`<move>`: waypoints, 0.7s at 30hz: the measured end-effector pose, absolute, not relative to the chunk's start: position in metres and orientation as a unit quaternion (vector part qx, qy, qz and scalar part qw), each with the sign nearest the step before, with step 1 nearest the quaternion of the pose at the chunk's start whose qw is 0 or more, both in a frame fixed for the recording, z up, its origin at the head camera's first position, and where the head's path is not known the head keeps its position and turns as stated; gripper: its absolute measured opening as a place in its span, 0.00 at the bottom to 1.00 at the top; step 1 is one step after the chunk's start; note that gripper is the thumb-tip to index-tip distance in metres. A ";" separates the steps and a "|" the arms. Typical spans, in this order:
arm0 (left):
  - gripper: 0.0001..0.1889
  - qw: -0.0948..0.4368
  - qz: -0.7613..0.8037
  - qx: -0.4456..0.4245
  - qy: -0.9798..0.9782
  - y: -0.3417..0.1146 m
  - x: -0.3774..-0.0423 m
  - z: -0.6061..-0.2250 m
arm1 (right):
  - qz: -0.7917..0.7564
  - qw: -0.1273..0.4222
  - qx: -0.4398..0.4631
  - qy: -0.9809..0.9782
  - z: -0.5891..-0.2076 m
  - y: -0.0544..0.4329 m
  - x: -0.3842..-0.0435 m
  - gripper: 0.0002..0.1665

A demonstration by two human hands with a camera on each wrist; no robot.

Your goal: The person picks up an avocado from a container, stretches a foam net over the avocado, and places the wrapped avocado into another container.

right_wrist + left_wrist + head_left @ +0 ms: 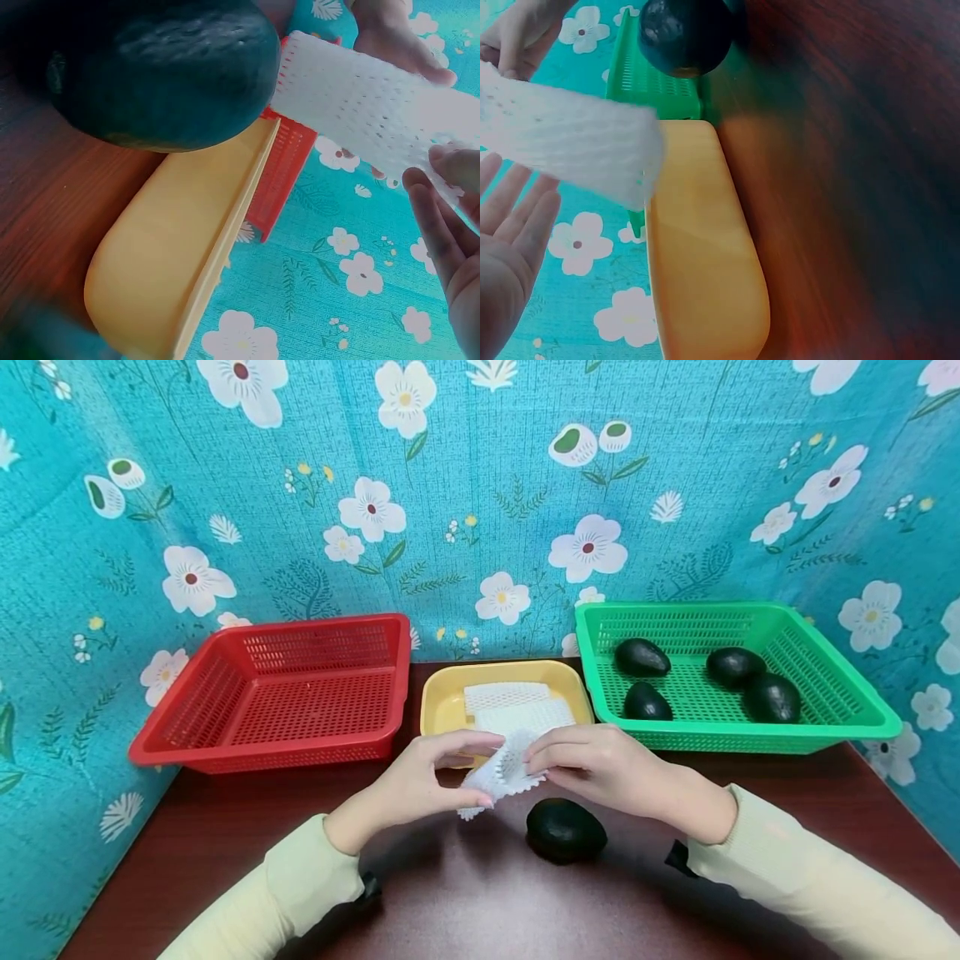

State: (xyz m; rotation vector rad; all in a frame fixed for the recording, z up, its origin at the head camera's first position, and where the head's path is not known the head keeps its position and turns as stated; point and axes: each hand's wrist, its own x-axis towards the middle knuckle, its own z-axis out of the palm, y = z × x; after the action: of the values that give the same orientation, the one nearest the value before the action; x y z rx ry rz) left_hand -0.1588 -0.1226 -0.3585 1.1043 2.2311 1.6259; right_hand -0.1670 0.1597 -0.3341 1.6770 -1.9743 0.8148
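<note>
White foam net sleeve (501, 774): raised over the table (187, 827) between the two hands, tilted, its edge cut in a zigzag; from the wrist views it looks like a soft, flattened tube full of small holes.
Right hand (607, 768): thumb and fingertips pinch one side of the net sleeve.
Left hand (408, 785): thumb and fingers set wide apart about the other side of the net; the left wrist view shows the fingers nearly straight, and whether their tips touch the foam I cannot tell.
Loose avocado (566, 831): dark, glossy, lying on its side on the table, below the hands and nearer the person than the tray.
Yellow plastic tray (435, 710): just behind the hands, between the two baskets, with more foam net sleeves (517, 714) lying flat in it.
Green perforated basket (750, 739): at the right, bearing four avocados (772, 697), two towards its left side and two close together further right.
Red perforated basket (285, 753): at the left, its slatted wall and floor showing.
Tabletop: dark reddish brown.
Backdrop cloth (465, 443): turquoise, printed with white flowers and green leaves.
Cuffs (311, 872): pale cream, one at each wrist.
</note>
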 end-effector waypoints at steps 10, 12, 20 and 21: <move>0.20 0.022 0.531 0.357 0.768 -0.117 -0.159 -0.359 | 0.273 0.181 0.627 -0.707 -0.334 0.155 -0.165 0.27; 0.16 0.000 0.532 0.351 0.771 -0.116 -0.159 -0.359 | 0.260 0.184 0.632 -0.707 -0.334 0.155 -0.165 0.27; 0.11 -0.013 0.532 0.328 0.781 -0.119 -0.158 -0.357 | 0.264 0.164 0.631 -0.711 -0.334 0.159 -0.162 0.23; 0.11 -0.014 0.531 0.324 0.782 -0.120 -0.158 -0.357 | 0.264 0.156 0.633 -0.711 -0.334 0.160 -0.162 0.23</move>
State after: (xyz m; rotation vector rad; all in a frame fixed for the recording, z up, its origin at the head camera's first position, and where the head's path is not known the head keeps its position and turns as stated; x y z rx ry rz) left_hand -0.1579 -0.1196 -0.3568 1.0277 2.4801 1.6844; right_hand -0.1623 0.1596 -0.3344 1.8116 -2.0358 0.7559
